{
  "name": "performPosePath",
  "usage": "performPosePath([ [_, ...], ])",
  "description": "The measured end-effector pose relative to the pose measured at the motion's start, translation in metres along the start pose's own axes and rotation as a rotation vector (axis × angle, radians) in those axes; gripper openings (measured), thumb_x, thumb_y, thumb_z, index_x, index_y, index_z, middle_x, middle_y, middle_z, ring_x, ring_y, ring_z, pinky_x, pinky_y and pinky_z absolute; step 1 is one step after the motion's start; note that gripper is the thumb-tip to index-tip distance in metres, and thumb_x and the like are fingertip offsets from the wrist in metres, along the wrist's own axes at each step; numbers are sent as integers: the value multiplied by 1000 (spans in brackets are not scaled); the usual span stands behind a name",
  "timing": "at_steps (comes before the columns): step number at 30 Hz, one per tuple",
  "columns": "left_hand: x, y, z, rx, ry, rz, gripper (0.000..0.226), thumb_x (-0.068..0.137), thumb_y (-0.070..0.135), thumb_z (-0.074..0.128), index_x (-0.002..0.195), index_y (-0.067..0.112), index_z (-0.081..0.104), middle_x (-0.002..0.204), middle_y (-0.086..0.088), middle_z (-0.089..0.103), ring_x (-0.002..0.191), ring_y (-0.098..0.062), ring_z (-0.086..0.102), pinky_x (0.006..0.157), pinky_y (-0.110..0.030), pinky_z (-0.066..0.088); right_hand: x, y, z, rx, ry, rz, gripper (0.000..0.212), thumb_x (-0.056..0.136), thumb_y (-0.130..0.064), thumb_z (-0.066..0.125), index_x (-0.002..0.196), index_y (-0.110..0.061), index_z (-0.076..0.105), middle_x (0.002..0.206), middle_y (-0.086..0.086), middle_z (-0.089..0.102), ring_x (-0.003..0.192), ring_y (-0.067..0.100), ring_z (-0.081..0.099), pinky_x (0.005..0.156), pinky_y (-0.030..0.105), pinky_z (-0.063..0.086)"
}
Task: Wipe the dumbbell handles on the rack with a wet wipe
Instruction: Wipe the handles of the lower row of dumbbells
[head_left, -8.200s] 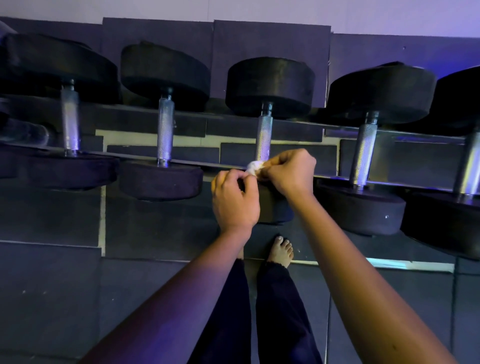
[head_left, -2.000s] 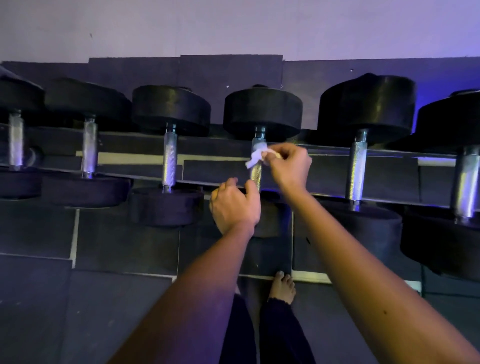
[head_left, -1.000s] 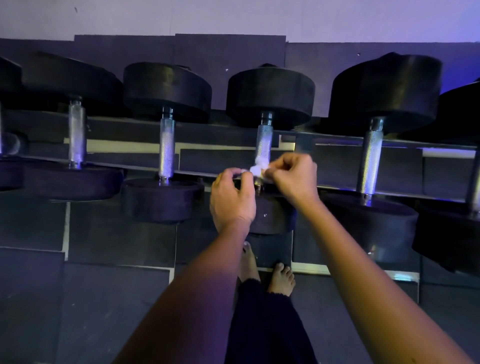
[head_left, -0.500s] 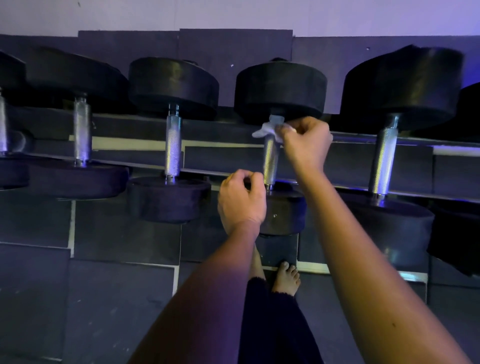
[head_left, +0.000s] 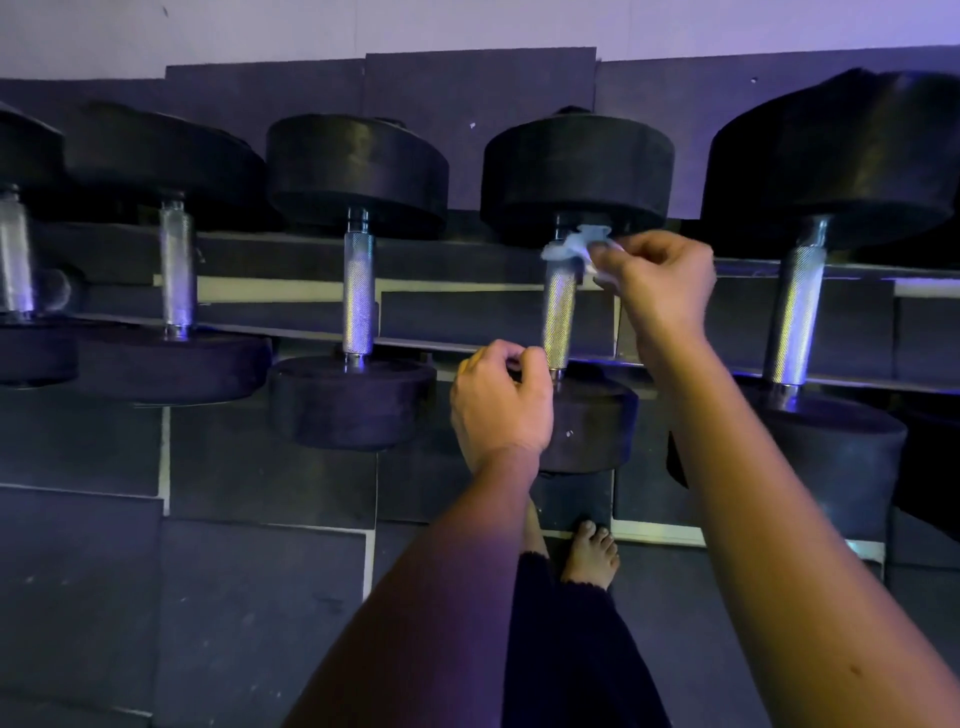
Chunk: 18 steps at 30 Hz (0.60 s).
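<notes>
The right hand (head_left: 660, 280) pinches the wet wipe (head_left: 574, 247) between thumb and fingers and holds it against the top end of the knurled handle (head_left: 560, 317) of the middle dumbbell (head_left: 576, 166) on the rack (head_left: 467, 342). The left hand (head_left: 501, 402) is just beside the lower end of the same handle, fingers curled; whether they hold anything I cannot tell. I judge the step is wiping this handle. Next, the wipe should slide down the metal with steady pressure, then move to the neighbouring handle (head_left: 795, 312).

I find no text, number, brand or label to read on the dumbbells (head_left: 574, 166), the rack (head_left: 467, 312) or the wall (head_left: 467, 26).
</notes>
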<state>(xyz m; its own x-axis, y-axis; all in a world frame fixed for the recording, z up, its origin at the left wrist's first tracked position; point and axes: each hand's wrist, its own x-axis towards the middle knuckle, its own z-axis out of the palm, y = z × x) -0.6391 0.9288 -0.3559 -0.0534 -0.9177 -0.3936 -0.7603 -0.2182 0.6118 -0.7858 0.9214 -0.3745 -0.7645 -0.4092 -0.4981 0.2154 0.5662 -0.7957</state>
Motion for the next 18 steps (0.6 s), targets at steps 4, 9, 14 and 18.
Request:
performPosePath([
  [4, 0, -2, 0, 11, -15, 8, 19, 87, 31, 52, 83, 21, 68, 86, 5, 63, 86, -20, 57, 70, -30, 39, 1, -2, 9, -54, -39, 6, 16, 66, -27, 84, 62, -19, 70, 70, -2, 73, 74, 14, 70, 77, 39, 59],
  [9, 0, -1, 1, 11, -4, 15, 28, 81, 40, 46, 81, 22, 68, 89, 3, 66, 88, -23, 57, 71, -31, 42, -33, 21, -10, -266, -233, 25, 16, 69, -15, 83, 61, -16, 69, 69, -1, 71, 67, 8, 62, 70, 29, 54],
  [14, 1, -2, 1, -1, 6, 28, 35, 75, 42, 42, 80, 21, 69, 88, 4, 67, 88, -23, 59, 74, -34, 46, -45, 24, -18, -247, -296, 22, 13, 72, -15, 83, 65, -17, 72, 67, -4, 71, 64, 5, 62, 67, 23, 54],
  [18, 2, -3, 2, -11, 7, 37, 32, 75, 41, 41, 77, 22, 68, 84, 5, 65, 85, -22, 59, 71, -32, 45, -6, 7, -3, 7, -83, 36, 10, 68, -23, 84, 66, -20, 74, 71, -1, 74, 69, 10, 65, 78, 38, 57],
])
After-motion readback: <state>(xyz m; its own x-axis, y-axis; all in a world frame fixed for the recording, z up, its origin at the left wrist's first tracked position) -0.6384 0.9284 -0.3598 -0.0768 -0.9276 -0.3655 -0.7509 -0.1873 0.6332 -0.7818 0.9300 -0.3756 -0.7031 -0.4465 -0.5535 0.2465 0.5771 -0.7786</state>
